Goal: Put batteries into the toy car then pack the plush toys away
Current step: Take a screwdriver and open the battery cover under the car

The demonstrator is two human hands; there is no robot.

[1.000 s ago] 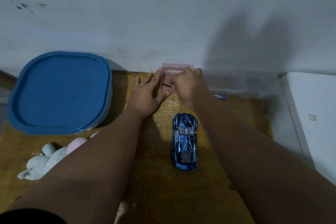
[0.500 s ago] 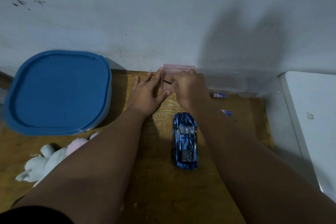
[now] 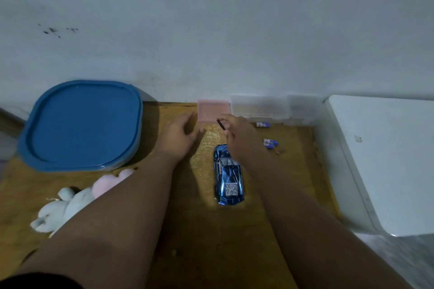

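A shiny blue toy car (image 3: 228, 176) sits on the wooden table, nose toward the wall. Just above its front, my right hand (image 3: 239, 138) pinches a thin dark tool (image 3: 220, 124), probably a small screwdriver. My left hand (image 3: 179, 135) hovers open to the left of a pink box (image 3: 212, 110) by the wall. Blue batteries lie right of my hand: one (image 3: 262, 125) near the clear box, two (image 3: 270, 143) closer. White and pink plush toys (image 3: 70, 204) lie at the lower left, partly hidden by my left forearm.
A big container with a blue lid (image 3: 82, 124) stands at the left. A clear plastic box (image 3: 260, 107) stands against the wall beside the pink one. A white appliance (image 3: 387, 159) borders the table on the right.
My right hand has drawn back from the pink box toward the car with the thin tool. My left hand let go of the box and moved slightly left. Two more batteries came into view.
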